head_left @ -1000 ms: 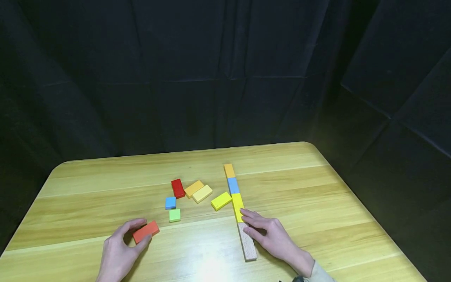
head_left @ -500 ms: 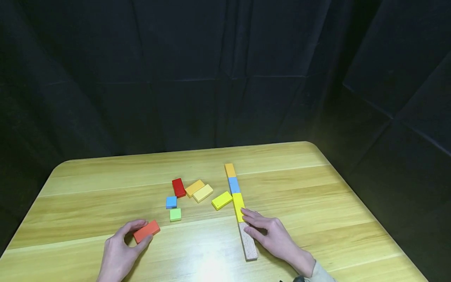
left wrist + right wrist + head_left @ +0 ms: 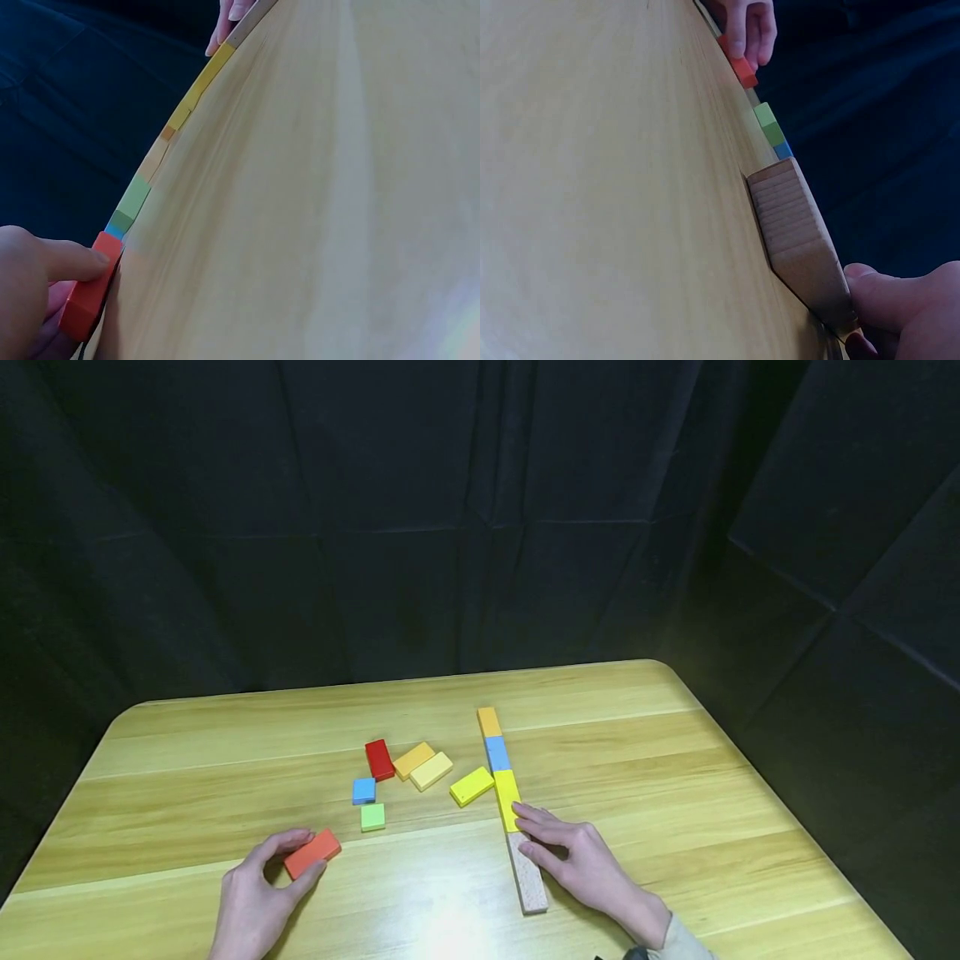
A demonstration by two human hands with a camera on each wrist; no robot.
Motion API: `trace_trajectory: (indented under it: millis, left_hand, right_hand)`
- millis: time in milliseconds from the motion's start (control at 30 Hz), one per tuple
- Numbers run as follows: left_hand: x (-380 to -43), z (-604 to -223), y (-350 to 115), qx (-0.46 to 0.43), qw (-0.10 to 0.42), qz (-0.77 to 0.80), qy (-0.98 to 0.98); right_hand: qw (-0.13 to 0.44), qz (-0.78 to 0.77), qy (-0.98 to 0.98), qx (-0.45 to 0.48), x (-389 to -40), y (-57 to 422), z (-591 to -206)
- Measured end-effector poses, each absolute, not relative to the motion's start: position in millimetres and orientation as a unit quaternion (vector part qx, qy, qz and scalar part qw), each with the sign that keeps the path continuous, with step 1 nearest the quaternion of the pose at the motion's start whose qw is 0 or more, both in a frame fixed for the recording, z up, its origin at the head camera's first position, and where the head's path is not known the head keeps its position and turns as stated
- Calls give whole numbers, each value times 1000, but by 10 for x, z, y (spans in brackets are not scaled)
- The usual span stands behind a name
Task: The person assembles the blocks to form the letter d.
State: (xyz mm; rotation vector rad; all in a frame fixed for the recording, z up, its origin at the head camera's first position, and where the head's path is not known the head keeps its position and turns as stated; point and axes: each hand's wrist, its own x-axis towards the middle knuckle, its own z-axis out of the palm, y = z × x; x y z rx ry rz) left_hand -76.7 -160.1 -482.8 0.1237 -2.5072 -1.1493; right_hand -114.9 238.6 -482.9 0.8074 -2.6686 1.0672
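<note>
In the head view my left hand [image 3: 258, 889] pinches an orange-red block [image 3: 312, 853] between thumb and fingers, low over the table at the left. My right hand [image 3: 581, 864] rests on a straight row of blocks. Its fingertips touch a long yellow block [image 3: 507, 797], while the thumb lies on a speckled plain wooden block [image 3: 528, 877] at the near end. Beyond the yellow one, a blue block [image 3: 497, 753] and an orange block [image 3: 489, 722] continue the row. The right wrist view shows the thumb [image 3: 881, 296] against the wooden block's upper edge.
Between the hands lie loose blocks: dark red [image 3: 379, 759], orange [image 3: 413, 761], cream [image 3: 431, 772], small blue [image 3: 364, 790], and green [image 3: 372, 817]. A loose yellow block [image 3: 472, 787] touches the row's left side. A dark curtain [image 3: 405, 527] hangs behind the wood-grain table [image 3: 637, 735].
</note>
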Motion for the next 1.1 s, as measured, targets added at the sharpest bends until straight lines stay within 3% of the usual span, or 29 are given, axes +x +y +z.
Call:
trace_trajectory:
  millis: [1100]
  left_hand:
    - [-787, -4744, -855, -32, 157, -457, -875]
  right_hand:
    - [56, 375, -885, 270, -1152, 2400, -4823]
